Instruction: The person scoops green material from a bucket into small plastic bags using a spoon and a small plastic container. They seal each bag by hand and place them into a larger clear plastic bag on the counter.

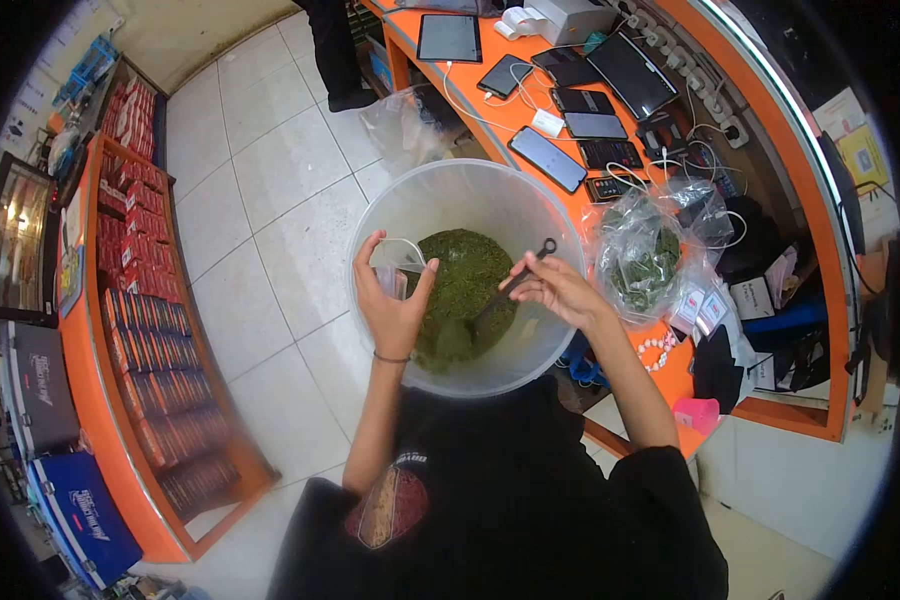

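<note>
The right hand pinches a black scoop near its upper end, fingers pressed together on the handle. The scoop's long axis slants. Its handle tip sticks out just above the fingertips, and its bowl points down and left of them into the green leaves inside the clear bucket. The left hand holds a small clear bag between its curled thumb and fingers, above the leaves.

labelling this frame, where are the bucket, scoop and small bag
bucket [440, 195], head view, bare inner wall
scoop [508, 287], head view, mid handle
small bag [400, 272], head view, clear front
</note>
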{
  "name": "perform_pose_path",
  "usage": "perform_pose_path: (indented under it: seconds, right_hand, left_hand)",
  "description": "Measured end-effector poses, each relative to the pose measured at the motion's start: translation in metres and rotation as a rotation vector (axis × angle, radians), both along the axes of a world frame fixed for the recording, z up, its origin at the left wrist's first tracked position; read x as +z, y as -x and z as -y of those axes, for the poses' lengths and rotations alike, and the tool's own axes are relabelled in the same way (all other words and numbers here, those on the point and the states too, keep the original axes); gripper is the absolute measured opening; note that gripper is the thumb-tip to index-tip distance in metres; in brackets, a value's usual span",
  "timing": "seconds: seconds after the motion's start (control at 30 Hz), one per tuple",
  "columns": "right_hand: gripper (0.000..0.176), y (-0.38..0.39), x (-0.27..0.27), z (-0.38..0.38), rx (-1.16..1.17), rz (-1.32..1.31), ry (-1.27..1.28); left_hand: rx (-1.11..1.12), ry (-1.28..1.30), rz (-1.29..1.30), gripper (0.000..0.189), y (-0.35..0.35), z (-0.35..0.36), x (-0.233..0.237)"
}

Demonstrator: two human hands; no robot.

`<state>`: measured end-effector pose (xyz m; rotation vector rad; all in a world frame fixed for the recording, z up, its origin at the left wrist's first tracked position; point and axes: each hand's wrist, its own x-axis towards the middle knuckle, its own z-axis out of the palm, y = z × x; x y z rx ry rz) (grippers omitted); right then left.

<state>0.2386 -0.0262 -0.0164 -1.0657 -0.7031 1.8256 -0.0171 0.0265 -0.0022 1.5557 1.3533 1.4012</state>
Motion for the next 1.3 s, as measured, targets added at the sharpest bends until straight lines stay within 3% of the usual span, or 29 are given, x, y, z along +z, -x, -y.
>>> perform_pose_path:
  seconds: [0.1,0.13,0.17,0.2,0.27,0.3,0.37,0.4,0.43,0.47,0.57,0.7,0.77,0.8,0.87,0.93,1.0,1.1,1.17,1.2,1.23,1.3]
  right_hand:
    - [0.042,-0.002,0.014,0.012,-0.283,0.054,-0.083]
    - [0.041,-0.001,0.022,0.017,-0.445,0.120,-0.127]
    - [0.041,0.004,0.030,0.020,-0.446,0.117,-0.132]
    - [0.042,0.014,0.038,0.022,-0.583,0.213,-0.246]
    - [0.036,0.035,0.052,0.025,-0.748,0.350,-0.427]
    - [0.036,0.046,0.051,0.028,-0.751,0.347,-0.430]
    - [0.020,0.066,0.049,0.033,-0.651,0.661,-0.812]
    - [0.020,0.072,0.049,0.034,-0.656,0.659,-0.816]
    - [0.017,0.078,0.049,0.036,-0.546,0.804,-0.992]
    - [0.020,0.080,0.049,0.037,-0.424,0.947,-1.164]
    - [0.031,0.081,0.052,0.044,-0.336,1.040,-1.226]
    - [0.022,0.064,0.035,0.040,-0.529,1.132,-1.093]
    - [0.019,0.043,0.002,0.037,0.590,1.386,-0.311]
    - [0.019,0.042,-0.013,0.034,0.587,1.384,-0.306]
    - [0.024,0.035,-0.041,0.021,0.589,1.110,-0.537]
    - [0.022,0.042,-0.061,-0.013,0.404,1.359,-0.543]
    - [0.022,0.053,-0.080,-0.049,0.305,1.382,-0.480]
    - [0.031,0.081,-0.129,-0.073,0.458,1.337,-0.465]
    - [0.037,0.102,-0.207,-0.070,0.635,1.217,-0.937]
    - [0.044,0.114,-0.208,-0.059,0.528,1.142,-0.938]
    - [0.044,0.114,-0.177,-0.054,0.540,1.136,-0.939]
    - [0.050,0.108,-0.075,-0.042,0.694,0.843,-0.391]
  left_hand:
    - [-0.006,0.010,-0.055,0.066,0.001,-0.003,-0.004]
    - [0.001,-0.148,-0.224,0.066,0.002,-0.006,-0.009]
    - [0.008,-0.304,-0.391,0.065,0.002,-0.007,-0.013]
    - [0.007,-0.308,-0.392,0.065,0.000,-0.006,-0.013]
    - [-0.148,-0.065,-0.378,0.066,-0.002,-0.002,-0.013]
    - [-0.149,-0.068,-0.381,0.066,-0.003,-0.001,-0.013]
    - [-0.193,-0.057,-0.427,0.068,-0.006,0.000,-0.014]
    - [-0.195,-0.063,-0.428,0.068,-0.006,-0.001,-0.014]
    - [-0.192,-0.060,-0.401,0.070,-0.007,-0.001,-0.015]
    - [-0.189,-0.056,-0.373,0.073,-0.007,-0.001,-0.015]
    - [-0.200,-0.012,-0.333,0.080,-0.007,0.000,-0.012]
    - [-0.185,-0.013,-0.337,0.082,-0.005,0.000,-0.015]
    - [-0.178,0.042,-0.308,0.081,-0.007,0.000,-0.013]
    - [-0.183,0.043,-0.310,0.081,-0.006,0.001,-0.013]
    - [-0.173,-0.058,-0.342,0.080,-0.007,0.000,-0.012]
    - [-0.174,-0.042,-0.335,0.080,-0.008,0.000,-0.013]
    - [-0.181,-0.032,-0.333,0.080,-0.007,0.000,-0.013]
    - [-0.173,0.000,-0.302,0.082,-0.007,-0.001,-0.017]
    - [-0.138,-0.074,-0.326,0.082,-0.006,-0.003,-0.020]
    - [-0.130,-0.072,-0.328,0.082,-0.005,-0.003,-0.017]
    - [-0.114,-0.038,-0.287,0.080,-0.005,-0.002,-0.012]
    - [-0.093,0.006,-0.241,0.079,-0.005,-0.001,-0.013]
